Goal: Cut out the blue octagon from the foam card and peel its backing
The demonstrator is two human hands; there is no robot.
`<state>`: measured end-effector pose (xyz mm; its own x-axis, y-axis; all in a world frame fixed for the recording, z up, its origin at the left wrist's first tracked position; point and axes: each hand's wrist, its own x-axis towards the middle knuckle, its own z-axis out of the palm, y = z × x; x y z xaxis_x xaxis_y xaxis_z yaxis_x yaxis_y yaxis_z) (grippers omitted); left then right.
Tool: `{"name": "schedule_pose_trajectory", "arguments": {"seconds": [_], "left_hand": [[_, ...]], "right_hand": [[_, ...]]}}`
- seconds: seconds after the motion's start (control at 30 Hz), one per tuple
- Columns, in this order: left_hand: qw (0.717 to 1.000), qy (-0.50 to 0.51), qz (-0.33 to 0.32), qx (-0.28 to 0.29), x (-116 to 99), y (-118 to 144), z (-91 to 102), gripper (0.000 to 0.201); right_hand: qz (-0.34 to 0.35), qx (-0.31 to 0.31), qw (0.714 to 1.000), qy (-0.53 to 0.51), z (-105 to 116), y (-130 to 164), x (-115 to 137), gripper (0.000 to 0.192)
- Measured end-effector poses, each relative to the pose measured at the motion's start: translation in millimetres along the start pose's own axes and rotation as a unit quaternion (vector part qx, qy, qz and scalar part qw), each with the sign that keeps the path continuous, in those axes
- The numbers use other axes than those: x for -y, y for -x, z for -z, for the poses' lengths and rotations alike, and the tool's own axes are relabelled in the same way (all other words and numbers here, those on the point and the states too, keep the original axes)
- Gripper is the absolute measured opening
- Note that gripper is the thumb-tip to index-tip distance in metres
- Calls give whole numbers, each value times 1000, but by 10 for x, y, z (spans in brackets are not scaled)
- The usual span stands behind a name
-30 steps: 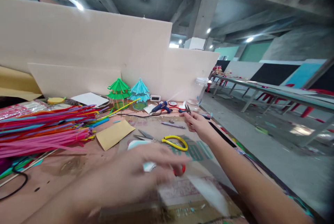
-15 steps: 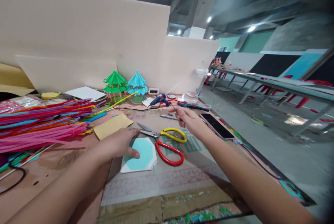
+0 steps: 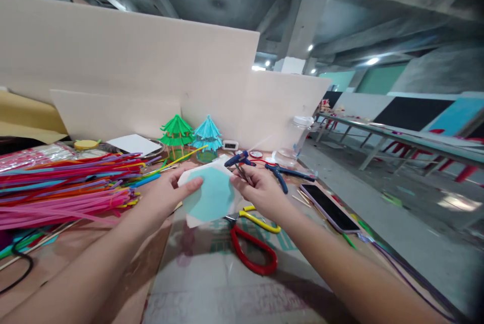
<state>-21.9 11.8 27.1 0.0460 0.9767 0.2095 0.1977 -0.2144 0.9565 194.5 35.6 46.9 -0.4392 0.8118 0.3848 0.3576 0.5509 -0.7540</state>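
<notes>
My left hand (image 3: 166,193) holds up a white card with a light blue hexagon (image 3: 210,194) on it, gripping its left edge above the table. On the card's right edge rests my right hand (image 3: 260,190), which also pinches a thin dark pointed tool (image 3: 239,172) between its fingers. Scissors with one red and one yellow handle (image 3: 253,243) lie on the table just below both hands.
A heap of coloured straws (image 3: 64,183) fills the left. Behind the card stand a green (image 3: 175,132) and a blue paper pagoda (image 3: 207,135), a blue glue gun (image 3: 238,158), blue pliers (image 3: 282,175) and a clear jar (image 3: 298,135). To the right lies a phone (image 3: 330,207). White boards (image 3: 132,67) wall the back.
My left hand has lifted the hexagon card off the table. My right hand has come back from the far side with the thin tool and now meets the card's right edge.
</notes>
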Motion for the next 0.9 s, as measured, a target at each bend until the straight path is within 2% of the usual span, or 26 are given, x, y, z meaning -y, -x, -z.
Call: {"name": "schedule_pose_trajectory", "arguments": {"seconds": [0.1,0.17,0.33,0.43,0.53,0.67,0.83,0.9], "left_hand": [[1000,-7,13,-13,54,26,0,54],[999,-31,1,-21,62,49,-1,53],[989,-125,-56,-54,75,78,0,46],[988,-140,-40,-46,126,80,-15,49],[990,-130,-35,-41,172,91,-41,50],[988,-139,-61,-20,180,104,-61,44],[982,-160,-105,1,149,109,-61,32],[978,-171,-119,4,146,111,-58,28]], "right_hand": [[-10,27,998,-49,-38,-36,-56,29],[9,38,998,-47,-17,-21,-113,33],[98,-19,987,123,134,53,-207,32],[140,-28,969,203,180,85,-199,30],[147,-34,960,236,178,107,-175,28],[145,-18,958,248,156,126,-154,27],[184,-36,948,258,143,129,-159,27],[188,-25,947,258,151,129,-160,28]]}}
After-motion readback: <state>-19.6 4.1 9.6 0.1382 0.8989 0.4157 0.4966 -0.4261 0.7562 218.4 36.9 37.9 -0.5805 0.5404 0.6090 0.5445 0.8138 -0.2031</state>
